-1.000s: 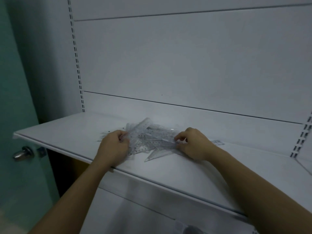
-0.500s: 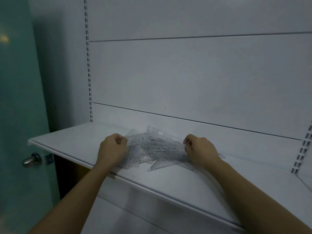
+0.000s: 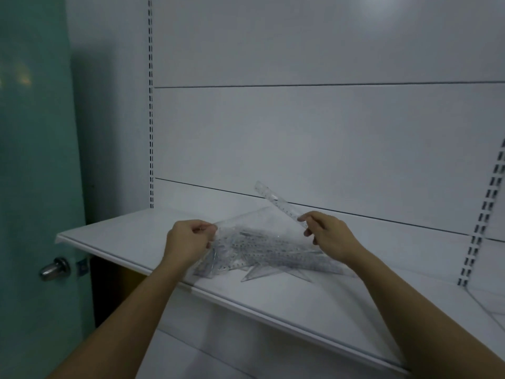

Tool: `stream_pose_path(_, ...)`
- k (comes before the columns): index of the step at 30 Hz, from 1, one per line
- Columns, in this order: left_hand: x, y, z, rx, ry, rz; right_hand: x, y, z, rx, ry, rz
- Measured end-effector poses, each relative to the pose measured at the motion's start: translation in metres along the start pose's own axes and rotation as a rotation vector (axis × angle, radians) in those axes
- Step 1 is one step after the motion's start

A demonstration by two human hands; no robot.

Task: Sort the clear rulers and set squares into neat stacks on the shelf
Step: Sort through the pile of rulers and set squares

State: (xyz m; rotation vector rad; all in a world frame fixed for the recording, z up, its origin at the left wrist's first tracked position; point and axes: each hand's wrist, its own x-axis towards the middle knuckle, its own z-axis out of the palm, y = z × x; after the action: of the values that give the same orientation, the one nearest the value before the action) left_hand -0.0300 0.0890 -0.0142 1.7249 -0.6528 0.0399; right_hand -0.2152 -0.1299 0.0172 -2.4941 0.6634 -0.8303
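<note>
**One ruler comes up out of the pile**

At the bottom of the frame two bare forearms reach up and forward over the front lip of the white shelf (image 3: 131, 236). At centre-left, the left hand (image 3: 188, 242) has its fingers curled in a pinch on a clear piece at the left end of the pile (image 3: 267, 247); whether that piece is a ruler or a set square I cannot tell. The pile lies on the shelf between the hands, a jumble of overlapping clear plastic, and the tip of a set square (image 3: 262, 273) pokes out toward the shelf's front edge.

At centre-right, the right hand (image 3: 330, 236) pinches the lower end of a single ruler (image 3: 278, 203) between thumb and fingers. The ruler slants up and to the left, clear of the pile, in front of the white back panel (image 3: 300, 132). Half a second ago both hands were low at the ends of the pile and no ruler stood out from it.

This looks like an early piece being separated: no neat stack shows anywhere on the shelf, so nearly all the sorting seems yet to come.

At the far left is a green door (image 3: 35, 160) with a metal knob (image 3: 53, 268).
</note>
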Motion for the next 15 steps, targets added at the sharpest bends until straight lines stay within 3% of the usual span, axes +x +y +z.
stream_pose_path(6,-0.004,0.023,0.011,-0.223,-0.167,-0.042,-0.020,0.014,-0.041,-0.101,0.058,0.002)
stream_pose_path(15,-0.008,0.061,0.099,-0.355,-0.436,-0.091,-0.084,0.075,-0.127,-0.269,0.142,0.117)
